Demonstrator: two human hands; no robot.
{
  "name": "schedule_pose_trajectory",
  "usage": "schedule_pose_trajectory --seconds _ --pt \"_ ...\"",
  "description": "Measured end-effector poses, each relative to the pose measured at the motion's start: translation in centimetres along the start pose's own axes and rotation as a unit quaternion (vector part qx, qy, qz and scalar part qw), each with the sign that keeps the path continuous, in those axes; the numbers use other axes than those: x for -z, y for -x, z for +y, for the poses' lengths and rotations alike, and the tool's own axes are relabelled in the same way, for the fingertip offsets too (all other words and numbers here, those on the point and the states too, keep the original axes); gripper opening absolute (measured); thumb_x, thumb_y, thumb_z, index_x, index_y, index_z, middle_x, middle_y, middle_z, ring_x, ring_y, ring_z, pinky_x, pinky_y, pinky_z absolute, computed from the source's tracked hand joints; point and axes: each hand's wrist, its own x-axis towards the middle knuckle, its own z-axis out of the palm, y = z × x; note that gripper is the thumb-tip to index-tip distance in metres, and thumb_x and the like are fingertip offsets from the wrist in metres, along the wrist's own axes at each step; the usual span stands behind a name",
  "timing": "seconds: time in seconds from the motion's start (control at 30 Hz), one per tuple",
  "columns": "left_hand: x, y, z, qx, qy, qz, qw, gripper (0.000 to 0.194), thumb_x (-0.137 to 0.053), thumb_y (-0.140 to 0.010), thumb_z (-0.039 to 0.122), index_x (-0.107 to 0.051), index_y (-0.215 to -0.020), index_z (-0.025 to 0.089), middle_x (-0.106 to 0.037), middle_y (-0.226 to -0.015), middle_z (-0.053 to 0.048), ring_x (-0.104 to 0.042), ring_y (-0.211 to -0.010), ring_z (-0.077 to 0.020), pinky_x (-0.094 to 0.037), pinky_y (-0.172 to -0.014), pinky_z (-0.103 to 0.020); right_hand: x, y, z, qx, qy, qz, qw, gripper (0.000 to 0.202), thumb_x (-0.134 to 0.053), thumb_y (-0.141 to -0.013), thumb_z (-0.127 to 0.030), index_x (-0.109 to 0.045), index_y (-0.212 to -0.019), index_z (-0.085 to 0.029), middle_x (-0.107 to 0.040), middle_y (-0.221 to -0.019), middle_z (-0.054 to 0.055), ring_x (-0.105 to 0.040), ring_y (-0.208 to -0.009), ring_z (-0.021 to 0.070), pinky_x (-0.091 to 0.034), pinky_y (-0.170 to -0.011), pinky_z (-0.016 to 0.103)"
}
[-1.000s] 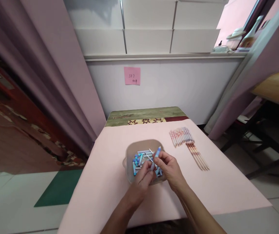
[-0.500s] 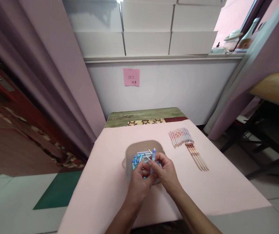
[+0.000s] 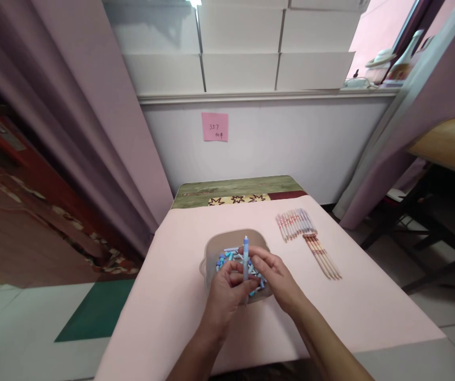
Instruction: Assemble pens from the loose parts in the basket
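An upright blue pen [image 3: 246, 259] with a pale tip on top stands between my hands, over the near part of a translucent plastic container [image 3: 211, 246]. My left hand [image 3: 225, 293] pinches the pen's lower part between thumb and fingers. My right hand [image 3: 277, 275] has its index finger at the upper barrel and its thumb close beside it; the exact contact is partly hidden. Small blue and turquoise pen parts [image 3: 227, 257] lie loose in the container beneath my hands, along with thin pale tubes.
The table [image 3: 171, 275] has a pink cover. At its right lie a row of light-coloured pens [image 3: 295, 225] and several brown-topped pens [image 3: 322, 256]. A pink note [image 3: 215, 127] is on the wall behind. A chair [image 3: 437, 211] stands to the right.
The pen is now upright and more fully exposed. My right hand has shifted slightly right, its fingers loosened around the pen. The thin pale piece near my fingers is no longer clearly seen.
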Motion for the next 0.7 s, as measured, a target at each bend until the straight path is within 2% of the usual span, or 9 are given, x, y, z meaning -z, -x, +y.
schedule_pose_trajectory --seconds 0.07,0.13,0.23,0.3,0.37,0.43,0.5,0.6,0.7 --pt "0.2 0.0 0.1 0.003 0.004 -0.013 1.0 0.041 -0.085 -0.056 0.034 -0.056 -0.078 0.016 -0.074 -0.07 -0.005 -0.066 -0.063 -0.0158 -0.047 -0.063 -0.025 0.3 0.0 -0.3 -0.006 -0.01 -0.038 0.999 0.037 -0.057 -0.086 -0.051 -0.071 -0.104 -0.022 -0.063 -0.118 0.007 -0.054 -0.113 0.023 -0.037 -0.102 0.037" --pt "0.2 0.2 0.2 0.001 0.008 -0.024 1.0 0.04 -0.085 -0.058 0.031 -0.059 -0.084 0.016 -0.074 -0.072 -0.005 -0.067 -0.066 -0.0164 -0.047 -0.066 -0.025 0.3 0.0 -0.3 -0.015 -0.027 -0.05 0.998 0.035 -0.061 -0.083 -0.05 -0.073 -0.099 -0.021 -0.064 -0.117 0.007 -0.054 -0.113 0.0231 -0.039 -0.099 0.037" --pt "0.0 0.4 0.2 0.003 0.013 -0.029 0.999 0.039 -0.084 -0.059 0.029 -0.061 -0.086 0.015 -0.075 -0.073 -0.006 -0.068 -0.067 -0.0169 -0.047 -0.068 -0.026 0.2 -0.1 0.1 -0.058 -0.072 -0.042 0.995 0.034 -0.069 -0.076 -0.049 -0.073 -0.092 -0.019 -0.068 -0.106 0.008 -0.062 -0.094 0.0213 -0.05 -0.078 0.031" --pt "-0.2 0.5 0.3 0.002 0.011 -0.023 1.0 0.038 -0.085 -0.057 0.029 -0.061 -0.083 0.016 -0.074 -0.071 -0.005 -0.068 -0.066 -0.017 -0.047 -0.068 -0.026 -0.1 -0.2 0.5 -0.087 -0.096 -0.028 0.991 0.032 -0.075 -0.071 -0.046 -0.071 -0.084 -0.017 -0.07 -0.097 0.007 -0.063 -0.08 0.0181 -0.049 -0.064 0.025" --pt "-0.3 0.6 0.3 -0.001 0.005 -0.016 1.0 0.038 -0.085 -0.057 0.029 -0.061 -0.083 0.016 -0.074 -0.068 -0.004 -0.067 -0.065 -0.017 -0.046 -0.067 -0.026 -0.3 -0.3 0.7 -0.093 -0.105 -0.001 0.99 0.031 -0.08 -0.065 -0.042 -0.065 -0.072 -0.016 -0.07 -0.094 0.006 -0.063 -0.077 0.0166 -0.047 -0.059 0.022" --pt "-0.4 0.6 0.3 -0.004 0.003 -0.014 1.0 0.038 -0.085 -0.058 0.029 -0.061 -0.085 0.016 -0.073 -0.066 -0.003 -0.067 -0.064 -0.0164 -0.046 -0.066 -0.025 -0.4 -0.3 0.6 -0.088 -0.101 0.021 0.991 0.033 -0.082 -0.062 -0.04 -0.059 -0.065 -0.017 -0.07 -0.095 0.005 -0.062 -0.077 0.0162 -0.046 -0.059 0.022" --pt "-0.3 0.5 0.4 -0.005 0.003 -0.016 1.0 0.036 -0.084 -0.059 0.029 -0.06 -0.083 0.016 -0.073 -0.066 -0.002 -0.066 -0.062 -0.0153 -0.045 -0.065 -0.024 -0.5 -0.2 0.4 -0.084 -0.097 0.019 0.992 0.031 -0.08 -0.065 -0.043 -0.063 -0.072 -0.018 -0.07 -0.094 0.004 -0.063 -0.08 0.0165 -0.048 -0.064 0.023" --pt "-0.1 0.4 0.6 -0.002 0.007 -0.023 1.0 0.035 -0.084 -0.06 0.029 -0.058 -0.08 0.016 -0.073 -0.067 -0.003 -0.066 -0.063 -0.0152 -0.045 -0.065 -0.024 -0.3 -0.1 -0.1 -0.063 -0.085 -0.022 0.994 0.031 -0.07 -0.076 -0.048 -0.069 -0.092 -0.021 -0.069 -0.102 0.005 -0.062 -0.095 0.0192 -0.048 -0.083 0.031" --pt "0.0 0.3 0.8 0.002 0.015 -0.039 0.999 0.044 -0.085 -0.057 0.026 -0.062 -0.094 0.016 -0.073 -0.071 -0.003 -0.068 -0.068 -0.017 -0.047 -0.07 -0.026 -0.1 -0.1 -0.2 -0.051 -0.086 -0.056 0.993 0.031 -0.068 -0.078 -0.048 -0.073 -0.091 -0.02 -0.068 -0.106 0.006 -0.061 -0.099 0.0201 -0.046 -0.088 0.033"
